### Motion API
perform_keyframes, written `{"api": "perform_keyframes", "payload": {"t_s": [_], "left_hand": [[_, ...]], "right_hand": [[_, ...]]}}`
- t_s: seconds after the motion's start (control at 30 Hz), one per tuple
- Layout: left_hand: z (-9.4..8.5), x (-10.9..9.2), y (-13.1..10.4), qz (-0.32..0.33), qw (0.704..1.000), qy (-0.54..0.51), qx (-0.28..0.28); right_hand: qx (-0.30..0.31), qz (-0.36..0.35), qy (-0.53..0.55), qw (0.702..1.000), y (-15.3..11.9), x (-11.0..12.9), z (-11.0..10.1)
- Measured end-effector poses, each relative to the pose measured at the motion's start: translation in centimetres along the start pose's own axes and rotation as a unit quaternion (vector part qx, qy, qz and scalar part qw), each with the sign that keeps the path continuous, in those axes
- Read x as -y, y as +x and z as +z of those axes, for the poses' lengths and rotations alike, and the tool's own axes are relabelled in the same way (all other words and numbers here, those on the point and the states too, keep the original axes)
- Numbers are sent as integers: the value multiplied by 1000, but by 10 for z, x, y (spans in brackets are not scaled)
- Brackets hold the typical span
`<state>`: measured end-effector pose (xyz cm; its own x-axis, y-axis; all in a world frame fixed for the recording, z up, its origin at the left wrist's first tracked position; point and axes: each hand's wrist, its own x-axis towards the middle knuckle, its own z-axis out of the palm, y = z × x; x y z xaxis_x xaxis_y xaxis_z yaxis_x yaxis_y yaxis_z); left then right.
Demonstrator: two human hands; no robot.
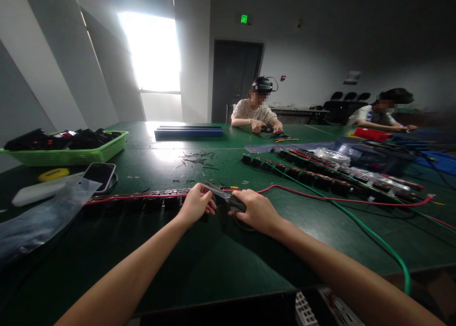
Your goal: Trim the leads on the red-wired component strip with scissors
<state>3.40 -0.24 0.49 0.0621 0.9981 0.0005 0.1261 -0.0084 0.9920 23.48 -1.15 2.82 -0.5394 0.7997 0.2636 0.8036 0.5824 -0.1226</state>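
Note:
My left hand (195,206) is closed around the right end of a long, dark strip (142,201) of black blocks with red wires along its top. Exactly what its fingertips pinch is hidden. A pair of scissors (218,191) with bright blades and dark handles is gripped in my right hand (259,209). Their blades point left, close to my left fingers and the strip's end. Beyond the scissors a red wire (302,189) runs to the right over the green table (199,274).
A green basket (110,149) of black parts, a phone (99,176) and a plastic bag (46,219) lie left. Cut-off bits (197,160) lie ahead. More wired strips (299,173) and a green wire (374,236) are right. Two people sit across the table.

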Motion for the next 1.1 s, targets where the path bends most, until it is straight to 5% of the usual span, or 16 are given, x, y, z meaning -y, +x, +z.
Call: {"api": "perform_keyframes", "payload": {"t_s": [0.73,1.1], "left_hand": [[0,-1,0,-9,1000,-2,-1],[0,-1,-1,-9,1000,-6,-2]], "right_hand": [[-52,87,76,992,2,-8,-2],[-83,45,109,990,5,-16,8]]}}
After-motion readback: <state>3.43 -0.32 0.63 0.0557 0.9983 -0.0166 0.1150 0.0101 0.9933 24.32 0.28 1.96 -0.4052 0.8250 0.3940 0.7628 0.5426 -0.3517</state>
